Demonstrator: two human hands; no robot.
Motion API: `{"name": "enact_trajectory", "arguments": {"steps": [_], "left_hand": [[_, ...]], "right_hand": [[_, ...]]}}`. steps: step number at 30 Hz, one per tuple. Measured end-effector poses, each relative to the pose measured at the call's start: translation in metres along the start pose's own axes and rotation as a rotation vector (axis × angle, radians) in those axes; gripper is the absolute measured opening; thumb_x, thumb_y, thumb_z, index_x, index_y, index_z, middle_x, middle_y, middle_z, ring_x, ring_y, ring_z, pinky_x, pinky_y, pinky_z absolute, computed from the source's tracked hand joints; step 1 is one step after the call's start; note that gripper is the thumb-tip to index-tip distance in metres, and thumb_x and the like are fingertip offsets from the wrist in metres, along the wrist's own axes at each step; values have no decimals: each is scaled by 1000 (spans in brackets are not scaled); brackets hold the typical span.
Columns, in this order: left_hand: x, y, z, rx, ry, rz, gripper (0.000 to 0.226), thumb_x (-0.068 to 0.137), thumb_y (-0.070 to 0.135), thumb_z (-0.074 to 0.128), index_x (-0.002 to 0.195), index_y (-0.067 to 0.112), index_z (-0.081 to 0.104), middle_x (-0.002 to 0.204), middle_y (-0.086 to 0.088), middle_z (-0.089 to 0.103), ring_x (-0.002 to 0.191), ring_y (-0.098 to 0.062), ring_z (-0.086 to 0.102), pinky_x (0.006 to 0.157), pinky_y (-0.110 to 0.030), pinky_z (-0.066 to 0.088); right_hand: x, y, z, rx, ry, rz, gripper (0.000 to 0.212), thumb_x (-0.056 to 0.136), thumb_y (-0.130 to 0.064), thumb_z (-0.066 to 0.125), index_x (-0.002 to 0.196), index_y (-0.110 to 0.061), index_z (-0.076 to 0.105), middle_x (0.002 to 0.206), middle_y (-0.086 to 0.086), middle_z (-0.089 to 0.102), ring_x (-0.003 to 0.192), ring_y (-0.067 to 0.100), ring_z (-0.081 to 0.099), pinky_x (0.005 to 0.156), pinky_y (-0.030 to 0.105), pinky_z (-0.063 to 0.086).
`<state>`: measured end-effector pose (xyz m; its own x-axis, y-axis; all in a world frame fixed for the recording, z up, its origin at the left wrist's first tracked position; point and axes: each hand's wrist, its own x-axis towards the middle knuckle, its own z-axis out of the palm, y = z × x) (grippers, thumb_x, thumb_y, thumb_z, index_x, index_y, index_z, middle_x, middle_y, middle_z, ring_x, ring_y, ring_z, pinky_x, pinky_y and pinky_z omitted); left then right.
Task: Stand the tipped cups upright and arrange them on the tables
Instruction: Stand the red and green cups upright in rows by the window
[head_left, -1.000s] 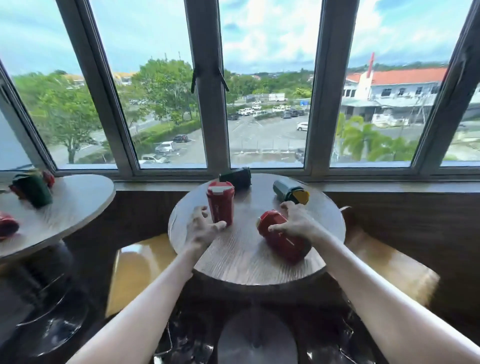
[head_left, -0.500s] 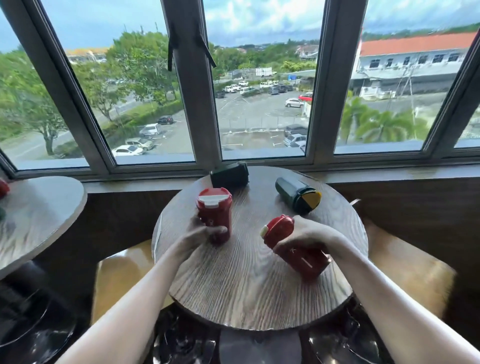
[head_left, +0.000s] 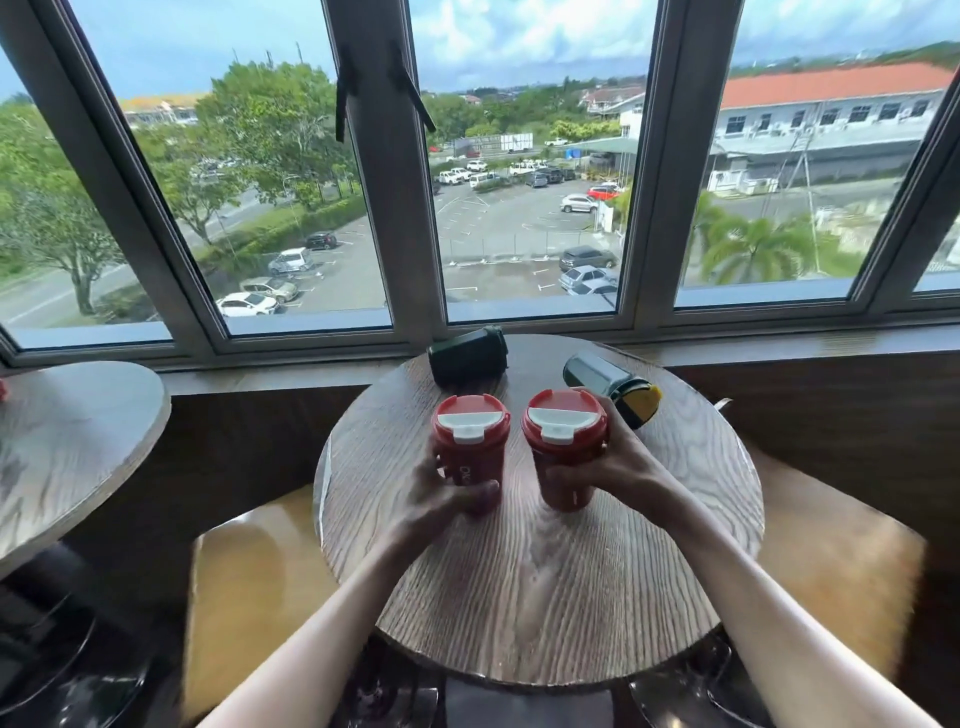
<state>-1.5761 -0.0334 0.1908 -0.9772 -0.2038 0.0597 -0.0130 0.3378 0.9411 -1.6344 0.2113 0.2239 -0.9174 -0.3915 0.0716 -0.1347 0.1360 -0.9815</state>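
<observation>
While both of your hands are wrapped around upright cups, 2 more lie tipped at the far edge of the counter (head_left: 545, 597). From the head camera, your left hand (head_left: 441, 499) curls closed around the left red cup (head_left: 470, 441) and your right hand (head_left: 608, 467) clasps the right red cup (head_left: 563, 447); both stand lid-up, just beside each other near the counter's middle. Behind them, the dark green cup (head_left: 467, 356) lies on its side, long axis roughly along the far edge. The yellow-lidded cup (head_left: 613, 387) lies tilted, lid pointing right and toward you, just beyond your right hand's fingers, so that hand is nearer to it.
</observation>
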Motion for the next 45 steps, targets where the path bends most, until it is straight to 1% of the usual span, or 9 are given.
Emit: {"name": "enact_trajectory", "arguments": {"steps": [6, 9, 13, 18, 28, 31, 34, 38, 45], "left_hand": [[-1, -5, -1, 46, -8, -2, 71, 65, 19, 90, 122, 35, 51, 99, 10, 70, 82, 4, 68, 69, -12, 48], [0, -7, 0, 67, -10, -3, 67, 65, 13, 89, 117, 34, 52, 97, 9, 69, 83, -1, 68, 65, -6, 48], [4, -13, -1, 90, -3, -15, 74, 54, 38, 92, 117, 45, 54, 102, 11, 74, 90, -2, 70, 80, -27, 55], [3, -5, 2, 86, -31, 9, 70, 63, 23, 91, 121, 37, 53, 102, 13, 71, 82, 13, 66, 63, -1, 45], [8, -4, -11, -51, -273, -16, 82, 71, 7, 83, 137, 27, 39, 121, 0, 64, 101, 9, 65, 75, -9, 51], [16, -8, -28, -186, -317, -46, 91, 59, 25, 75, 142, 25, 38, 139, -1, 55, 130, -13, 52, 99, -28, 46], [26, 4, -36, -321, -156, -46, 74, 55, 39, 62, 125, 22, 50, 128, -3, 58, 124, -21, 52, 97, -36, 41], [41, 26, -34, -273, -94, 12, 62, 70, 56, 56, 124, 26, 52, 127, -2, 60, 119, -20, 56, 101, -43, 42], [64, 30, -23, -217, -191, -45, 40, 70, 45, 67, 107, 31, 73, 111, -1, 73, 108, -23, 66, 94, -42, 48]], "right_hand": [[8, 14, -3, 45, -33, 10, 97, 65, 8, 83, 144, -25, 37, 128, 9, 60, 118, 18, 59, 96, 34, 53], [10, 20, 0, 13, -43, 5, 92, 68, 13, 81, 142, -18, 37, 124, 8, 60, 111, 13, 59, 84, 21, 54], [12, 26, 5, -35, -5, 7, 86, 60, -2, 88, 132, -26, 47, 116, 4, 66, 108, 17, 62, 88, 28, 54], [16, 28, 5, -53, 6, 7, 88, 57, -7, 89, 131, -30, 48, 118, 3, 66, 114, 21, 60, 97, 35, 52], [13, 21, -20, -118, -220, 94, 90, 75, 16, 72, 144, -22, 30, 137, 11, 48, 128, 21, 48, 86, 15, 52], [16, 15, -40, -237, -88, 75, 68, 78, 18, 62, 128, -25, 46, 124, 9, 54, 121, 27, 53, 82, 14, 49], [27, 10, -51, -334, 291, -54, 39, 80, 9, 64, 109, -17, 62, 109, 9, 64, 104, 28, 62, 77, 13, 45], [48, 21, -66, -676, 454, 35, 52, 77, -10, 69, 126, -24, 58, 130, 12, 52, 121, 32, 48, 99, 38, 40], [67, 44, -70, -590, 343, 1, 68, 75, -3, 73, 133, -31, 49, 130, 15, 52, 122, 34, 48, 104, 58, 40]]}}
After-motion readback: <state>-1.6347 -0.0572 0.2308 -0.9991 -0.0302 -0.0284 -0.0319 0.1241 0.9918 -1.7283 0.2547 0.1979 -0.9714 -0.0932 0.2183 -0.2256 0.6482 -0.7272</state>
